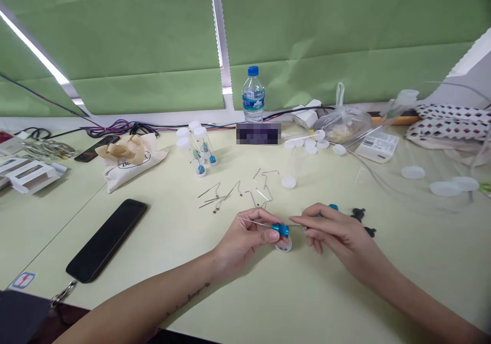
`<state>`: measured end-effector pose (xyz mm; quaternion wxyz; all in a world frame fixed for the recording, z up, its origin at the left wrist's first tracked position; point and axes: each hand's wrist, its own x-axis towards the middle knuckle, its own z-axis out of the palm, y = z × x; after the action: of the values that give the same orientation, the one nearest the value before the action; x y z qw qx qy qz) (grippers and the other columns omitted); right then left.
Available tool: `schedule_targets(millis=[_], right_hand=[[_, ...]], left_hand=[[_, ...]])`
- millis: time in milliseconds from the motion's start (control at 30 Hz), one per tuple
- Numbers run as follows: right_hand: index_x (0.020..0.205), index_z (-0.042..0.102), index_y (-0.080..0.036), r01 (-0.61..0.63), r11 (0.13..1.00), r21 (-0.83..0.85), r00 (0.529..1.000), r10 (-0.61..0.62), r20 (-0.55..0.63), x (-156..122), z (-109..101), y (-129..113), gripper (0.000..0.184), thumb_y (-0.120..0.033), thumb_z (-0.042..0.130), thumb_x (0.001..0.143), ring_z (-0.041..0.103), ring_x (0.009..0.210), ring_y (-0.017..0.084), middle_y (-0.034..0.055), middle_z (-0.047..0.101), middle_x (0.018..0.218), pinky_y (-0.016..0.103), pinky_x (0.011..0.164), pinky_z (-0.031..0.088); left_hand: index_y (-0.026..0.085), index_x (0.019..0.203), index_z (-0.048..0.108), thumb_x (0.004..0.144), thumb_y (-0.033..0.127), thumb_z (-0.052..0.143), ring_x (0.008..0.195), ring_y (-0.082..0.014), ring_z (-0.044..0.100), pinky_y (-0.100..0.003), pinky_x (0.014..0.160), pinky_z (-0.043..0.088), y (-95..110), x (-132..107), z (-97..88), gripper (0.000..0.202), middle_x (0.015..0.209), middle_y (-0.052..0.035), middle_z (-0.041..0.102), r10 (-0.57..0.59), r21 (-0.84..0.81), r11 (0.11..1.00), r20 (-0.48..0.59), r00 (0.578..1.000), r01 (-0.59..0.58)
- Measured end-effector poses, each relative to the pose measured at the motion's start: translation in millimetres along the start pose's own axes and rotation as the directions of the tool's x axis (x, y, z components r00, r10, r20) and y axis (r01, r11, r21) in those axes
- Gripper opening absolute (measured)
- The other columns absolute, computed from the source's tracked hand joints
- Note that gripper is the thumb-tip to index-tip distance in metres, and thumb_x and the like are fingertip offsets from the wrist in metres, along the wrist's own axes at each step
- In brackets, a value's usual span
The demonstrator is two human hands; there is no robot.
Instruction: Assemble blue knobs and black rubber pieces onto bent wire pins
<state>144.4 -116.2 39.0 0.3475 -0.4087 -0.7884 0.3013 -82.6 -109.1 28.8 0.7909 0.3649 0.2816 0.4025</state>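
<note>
My left hand (249, 234) is closed in a pinch on a small blue cylinder piece (281, 229) with a thin metal needle (255, 222) running through it. My right hand (332, 231) is closed too, its forefinger and thumb pinching the needle's other end next to the blue piece. Just under the blue piece a small white cap (284, 245) lies on the table. Another blue piece (333, 207) shows behind my right hand. Several loose bent metal needles (233, 193) lie on the pale table (161, 231) a little beyond my hands.
A black phone (107, 239) lies at the left. Clear tubes with white caps (199, 152), a water bottle (253, 95), a cloth bag (128, 159), loose white caps (310, 143), a plastic bag (345, 124) and small black parts (362, 221) stand around. Cables run along the back edge.
</note>
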Motion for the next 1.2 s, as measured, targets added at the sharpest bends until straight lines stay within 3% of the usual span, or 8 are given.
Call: schedule_targets(millis=[200, 367, 500, 567, 767, 933, 1200], right_hand=[[0.128, 0.059, -0.038, 0.005, 0.991, -0.133, 0.995, -0.019, -0.097, -1, 10, -11, 0.044, -0.017, 0.037, 0.095, 0.059, 0.062, 0.012, 0.0025, 0.061, 0.092, 0.025, 0.053, 0.054], [0.135, 0.05, -0.037, -0.018, 0.983, -0.184, 0.999, 0.013, -0.031, -8, 9, -14, 0.045, -0.018, 0.039, 0.096, 0.06, 0.061, 0.011, 0.0009, 0.065, 0.091, 0.024, 0.056, 0.053], [0.106, 0.064, -0.032, -0.061, 0.988, -0.14, 0.997, 0.055, -0.047, -13, 7, -13, 0.018, -0.026, 0.06, 0.09, 0.065, 0.07, 0.013, -0.0012, 0.067, 0.084, 0.023, 0.058, 0.052], [0.097, 0.066, -0.031, -0.033, 0.991, -0.126, 0.997, 0.024, -0.072, -14, 9, -13, 0.011, -0.026, 0.061, 0.09, 0.065, 0.072, 0.013, -0.0011, 0.067, 0.088, 0.023, 0.06, 0.052], [0.116, 0.062, -0.032, 0.021, 0.988, -0.154, 0.993, -0.038, -0.111, -15, 16, -14, 0.031, -0.016, 0.06, 0.089, 0.066, 0.084, 0.013, 0.0016, 0.067, 0.101, 0.022, 0.068, 0.055], [0.11, 0.058, -0.028, 0.069, 0.996, -0.056, 0.979, -0.078, -0.186, -19, 18, -14, 0.029, -0.013, 0.063, 0.086, 0.068, 0.085, 0.015, 0.0018, 0.069, 0.096, 0.025, 0.072, 0.058], [0.104, 0.062, -0.024, 0.199, 0.963, -0.181, 0.945, -0.238, -0.225, -17, 17, -23, 0.025, -0.009, 0.065, 0.084, 0.069, 0.079, 0.015, 0.004, 0.069, 0.092, 0.021, 0.065, 0.058]], left_hand=[[0.011, 0.084, 0.069, 0.073, 0.014, 0.078, 0.076, -0.0151, 0.07, -0.028, 0.078, 0.054, -4, 0, 1.2, 0.015, 0.08, -0.0084, 0.075, -0.05, -0.023, 0.999, -0.037, 0.998, 0.049], [0.012, 0.086, 0.069, 0.076, 0.016, 0.076, 0.073, -0.0127, 0.07, -0.024, 0.077, 0.053, -8, 1, -3.8, 0.014, 0.079, -0.0063, 0.075, -0.075, -0.095, 0.993, -0.04, 0.996, 0.071], [0.011, 0.083, 0.069, 0.075, 0.019, 0.078, 0.07, -0.0114, 0.069, -0.022, 0.073, 0.053, -8, 1, -4.6, 0.014, 0.078, -0.0051, 0.074, -0.064, -0.121, 0.991, -0.044, 0.997, 0.058], [0.011, 0.083, 0.069, 0.075, 0.019, 0.078, 0.069, -0.0107, 0.069, -0.021, 0.073, 0.053, -8, 0, -4.3, 0.014, 0.077, -0.0048, 0.074, -0.056, -0.12, 0.992, -0.041, 0.998, 0.05], [0.012, 0.085, 0.07, 0.078, 0.017, 0.076, 0.068, -0.0088, 0.069, -0.018, 0.071, 0.052, -11, -1, -4.8, 0.01, 0.077, -0.0043, 0.074, -0.044, -0.159, 0.987, -0.033, 0.998, 0.038], [0.012, 0.088, 0.071, 0.078, 0.014, 0.074, 0.069, -0.0077, 0.069, -0.015, 0.069, 0.052, -11, -2, -4.2, 0.01, 0.075, -0.0038, 0.075, -0.048, -0.171, 0.984, -0.042, 0.998, 0.04], [0.012, 0.088, 0.072, 0.074, 0.013, 0.078, 0.07, -0.0098, 0.069, -0.019, 0.071, 0.053, -14, -1, -0.4, 0.015, 0.082, -0.0063, 0.076, -0.076, -0.159, 0.985, -0.018, 0.997, 0.072]])
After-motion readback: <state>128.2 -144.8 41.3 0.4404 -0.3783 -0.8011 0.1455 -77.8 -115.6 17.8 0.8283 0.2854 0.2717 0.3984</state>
